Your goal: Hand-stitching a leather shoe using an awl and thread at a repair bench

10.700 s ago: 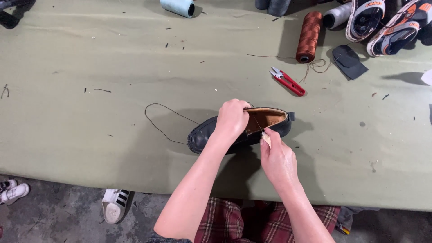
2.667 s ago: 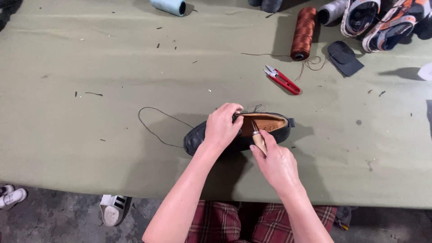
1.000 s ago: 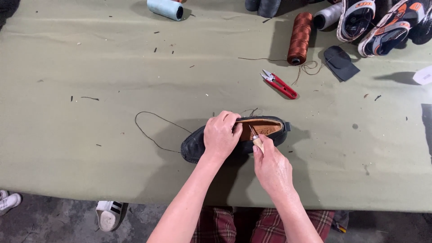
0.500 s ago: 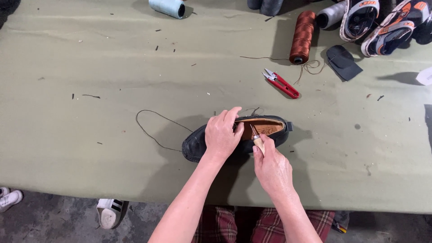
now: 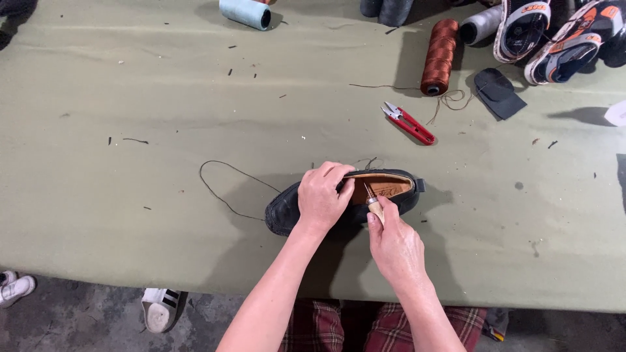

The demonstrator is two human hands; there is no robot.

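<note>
Black shoe [image 5: 287, 207] near the front edge of the green table [image 5: 130, 215], long axis left to right, toe pointing left, tan-lined opening at right. Left hand [image 5: 323, 197] clamped over the upper. Right hand [image 5: 394, 244] closed on a wooden-handled awl [image 5: 374, 207], tip inside the opening. Dark thread [image 5: 225, 186] looping off left. Red snips [image 5: 409, 122] and brown spool [image 5: 439, 57] well beyond.
</note>
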